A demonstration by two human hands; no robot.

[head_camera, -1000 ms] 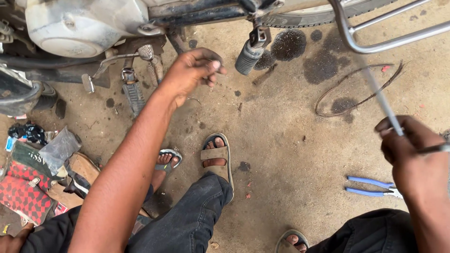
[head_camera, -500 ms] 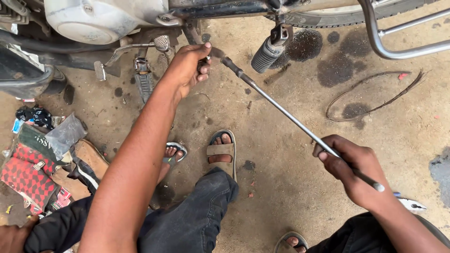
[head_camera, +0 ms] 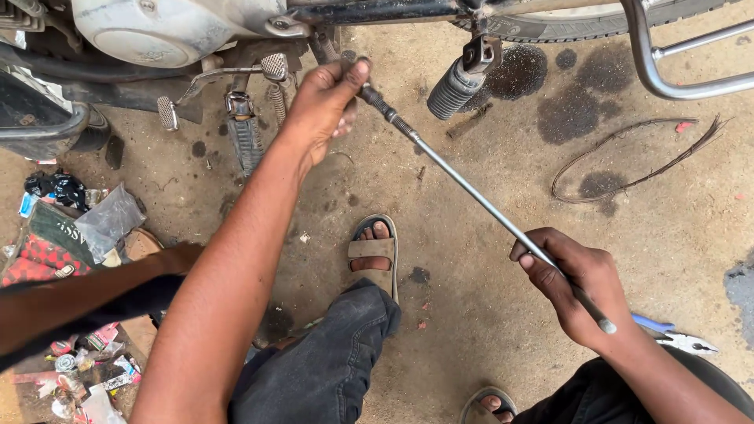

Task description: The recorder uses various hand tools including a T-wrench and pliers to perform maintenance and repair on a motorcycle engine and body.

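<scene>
A long thin metal rod (head_camera: 471, 195) slants from the underside of a motorcycle (head_camera: 169, 31) down to the lower right. My left hand (head_camera: 322, 106) pinches the rod's dark threaded upper end under the frame, beside the brake pedal (head_camera: 216, 78). My right hand (head_camera: 577, 286) is closed around the rod near its lower end, just above the tip.
A black rubber footpeg (head_camera: 455, 86) hangs to the right of the rod's top. A loose frayed cable (head_camera: 628, 153) lies on the oil-stained concrete. Blue-handled pliers (head_camera: 675, 338) rest by my right wrist. Another person's arm (head_camera: 86, 294) reaches in at left over scattered wrappers and rags.
My right hand brought the rod down and across, so its far end now meets my left hand under the motorcycle. The view has shifted slightly closer.
</scene>
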